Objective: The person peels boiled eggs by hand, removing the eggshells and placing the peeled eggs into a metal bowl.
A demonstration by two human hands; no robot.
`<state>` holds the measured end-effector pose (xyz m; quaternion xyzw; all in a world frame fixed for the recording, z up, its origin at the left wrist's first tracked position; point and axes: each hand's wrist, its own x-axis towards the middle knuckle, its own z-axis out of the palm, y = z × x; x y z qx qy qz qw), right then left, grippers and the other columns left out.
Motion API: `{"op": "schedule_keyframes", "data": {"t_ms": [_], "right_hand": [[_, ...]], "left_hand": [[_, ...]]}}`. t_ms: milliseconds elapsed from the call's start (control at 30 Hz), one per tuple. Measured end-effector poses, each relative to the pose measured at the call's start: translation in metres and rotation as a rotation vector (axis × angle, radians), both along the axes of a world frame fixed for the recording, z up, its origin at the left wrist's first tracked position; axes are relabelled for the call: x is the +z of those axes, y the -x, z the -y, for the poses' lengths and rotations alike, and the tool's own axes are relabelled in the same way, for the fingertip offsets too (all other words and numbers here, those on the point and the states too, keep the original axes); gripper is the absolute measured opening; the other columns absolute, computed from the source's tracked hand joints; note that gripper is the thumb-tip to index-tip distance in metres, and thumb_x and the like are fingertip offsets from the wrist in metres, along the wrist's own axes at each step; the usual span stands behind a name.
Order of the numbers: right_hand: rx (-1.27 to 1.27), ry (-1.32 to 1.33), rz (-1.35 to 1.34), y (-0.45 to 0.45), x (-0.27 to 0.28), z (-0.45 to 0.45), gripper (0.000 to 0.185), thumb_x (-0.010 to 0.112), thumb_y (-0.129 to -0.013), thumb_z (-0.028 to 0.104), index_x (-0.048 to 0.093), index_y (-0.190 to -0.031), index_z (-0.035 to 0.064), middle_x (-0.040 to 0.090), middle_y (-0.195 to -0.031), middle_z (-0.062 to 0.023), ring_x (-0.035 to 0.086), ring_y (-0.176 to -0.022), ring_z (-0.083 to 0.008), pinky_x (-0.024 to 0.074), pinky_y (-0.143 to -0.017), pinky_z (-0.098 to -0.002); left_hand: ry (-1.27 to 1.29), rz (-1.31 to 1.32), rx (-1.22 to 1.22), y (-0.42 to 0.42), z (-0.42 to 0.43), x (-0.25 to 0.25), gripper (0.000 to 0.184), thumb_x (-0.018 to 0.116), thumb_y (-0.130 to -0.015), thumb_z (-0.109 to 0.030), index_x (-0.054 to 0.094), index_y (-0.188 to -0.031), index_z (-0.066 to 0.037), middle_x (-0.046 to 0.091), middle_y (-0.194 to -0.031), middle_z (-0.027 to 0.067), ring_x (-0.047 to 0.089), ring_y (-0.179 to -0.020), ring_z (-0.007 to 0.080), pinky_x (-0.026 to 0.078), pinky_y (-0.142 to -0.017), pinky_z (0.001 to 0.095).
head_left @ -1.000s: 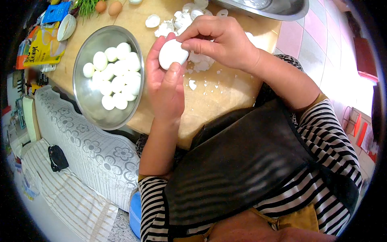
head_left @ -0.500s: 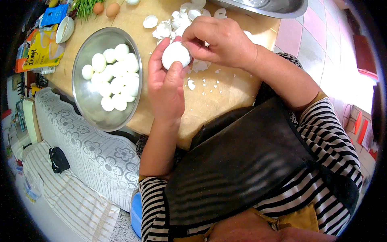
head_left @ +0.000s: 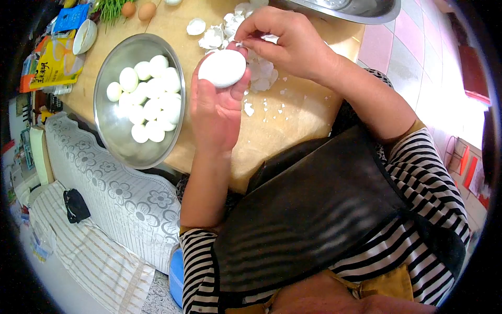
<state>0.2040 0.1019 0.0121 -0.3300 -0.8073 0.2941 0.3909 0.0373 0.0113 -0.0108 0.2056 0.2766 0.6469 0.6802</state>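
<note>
A smooth white boiled egg [head_left: 222, 68] lies across the fingers of my left hand [head_left: 217, 118], with the thumb against its near side. Just above and right of it, my right hand [head_left: 293, 44] pinches a tiny white bit of eggshell [head_left: 239, 45] between thumb and forefinger, apart from the egg. Broken eggshells [head_left: 212, 37] are heaped on the table behind both hands, and small shell crumbs [head_left: 249, 109] lie to the right of my left wrist. On the left, a steel bowl [head_left: 112, 137] contains several peeled white eggs [head_left: 151, 111].
The wooden table [head_left: 293, 125] carries a metal basin [head_left: 366, 13] at the far right edge. Brown eggs [head_left: 147, 12], green stalks [head_left: 110, 10], a white bowl [head_left: 84, 37] and a yellow packet [head_left: 55, 62] are at the back left. A covered sofa [head_left: 112, 183] adjoins the table.
The egg has turned on its side and shifted slightly left as my left fingers opened out beneath it. My right hand has lifted off the egg, up and away.
</note>
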Motion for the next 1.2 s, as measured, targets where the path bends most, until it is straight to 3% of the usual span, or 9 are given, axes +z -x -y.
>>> {"op": "schedule_keyframes", "data": {"t_ms": [33,67,133,233,467,533,633,867,1200], "right_hand": [[0.054,-0.083,-0.029,0.000,-0.001,0.000,0.009,0.064,-0.078,0.007,0.068,-0.087,0.0052,0.066,-0.079,-0.0106,0.064,-0.078,-0.0299,0.0512,-0.073,-0.0378],[0.058,-0.081,-0.031,0.001,-0.002,0.000,0.009,0.064,-0.078,0.007,0.068,-0.087,0.0052,0.066,-0.079,-0.0106,0.064,-0.078,-0.0299,0.0512,-0.073,-0.0378],[0.015,-0.180,-0.032,0.001,-0.003,0.002,0.014,0.064,-0.078,0.007,0.069,-0.092,0.0059,0.067,-0.084,-0.0117,0.063,-0.084,-0.0317,0.0496,-0.078,-0.0399],[0.014,-0.244,-0.021,0.000,-0.003,-0.003,0.017,0.065,-0.079,0.008,0.069,-0.095,0.0070,0.067,-0.087,-0.0121,0.063,-0.084,-0.0315,0.0498,-0.077,-0.0410],[0.034,-0.211,0.024,0.000,0.001,0.004,0.016,0.067,-0.079,0.010,0.070,-0.094,0.0080,0.066,-0.088,-0.0110,0.063,-0.083,-0.0296,0.0508,-0.075,-0.0390],[0.068,-0.219,-0.115,0.002,0.003,0.010,0.015,0.069,-0.079,0.012,0.070,-0.093,0.0088,0.065,-0.089,-0.0091,0.063,-0.082,-0.0289,0.0512,-0.073,-0.0374],[0.150,-0.307,-0.096,0.001,0.007,0.014,0.013,0.070,-0.078,0.012,0.069,-0.091,0.0089,0.064,-0.090,-0.0075,0.063,-0.083,-0.0283,0.0513,-0.071,-0.0363],[0.136,-0.280,-0.005,0.002,0.004,0.019,0.012,0.070,-0.077,0.014,0.068,-0.088,0.0099,0.064,-0.088,-0.0052,0.062,-0.087,-0.0250,0.0479,-0.074,-0.0359],[0.133,-0.387,0.015,0.002,0.005,0.017,0.011,0.070,-0.073,0.016,0.061,-0.078,0.0109,0.059,-0.077,-0.0038,0.059,-0.076,-0.0254,0.0443,-0.071,-0.0374]], "left_hand": [[-0.018,0.045,-0.008,0.001,0.000,-0.003,0.049,0.045,-0.100,-0.030,0.035,-0.135,0.002,0.041,-0.139,0.0206,0.045,-0.128,0.0322,0.047,-0.100,0.0424],[-0.016,0.043,-0.003,0.001,0.000,-0.002,0.049,0.045,-0.100,-0.030,0.035,-0.135,0.002,0.041,-0.139,0.0206,0.045,-0.128,0.0322,0.047,-0.100,0.0424],[0.010,0.058,-0.007,0.001,0.000,-0.001,0.063,0.043,-0.097,-0.050,0.038,-0.134,0.002,0.043,-0.138,0.0168,0.045,-0.128,0.0292,0.049,-0.097,0.0404],[0.027,0.101,-0.003,0.003,-0.001,-0.004,0.069,0.041,-0.095,-0.055,0.038,-0.135,0.001,0.045,-0.135,0.0156,0.047,-0.125,0.0276,0.051,-0.092,0.0386],[0.101,0.106,0.004,0.007,0.001,-0.006,0.066,0.038,-0.096,-0.056,0.042,-0.131,-0.001,0.051,-0.127,0.0113,0.053,-0.114,0.0233,0.052,-0.082,0.0345],[0.081,0.173,-0.034,0.010,0.001,-0.011,0.063,0.036,-0.096,-0.056,0.044,-0.128,-0.003,0.054,-0.122,0.0097,0.055,-0.106,0.0216,0.051,-0.080,0.0340],[0.116,0.121,0.021,0.007,0.002,-0.011,0.062,0.037,-0.096,-0.056,0.045,-0.127,-0.003,0.054,-0.118,0.0092,0.056,-0.100,0.0206,0.050,-0.079,0.0339],[0.104,0.040,0.052,0.000,0.003,-0.008,0.061,0.041,-0.096,-0.055,0.045,-0.127,-0.003,0.055,-0.118,0.0094,0.055,-0.103,0.0205,0.048,-0.084,0.0359],[0.062,-0.086,0.081,-0.004,0.003,-0.007,0.063,0.049,-0.093,-0.053,0.044,-0.127,-0.001,0.053,-0.122,0.0108,0.053,-0.112,0.0228,0.047,-0.091,0.0411]]}}
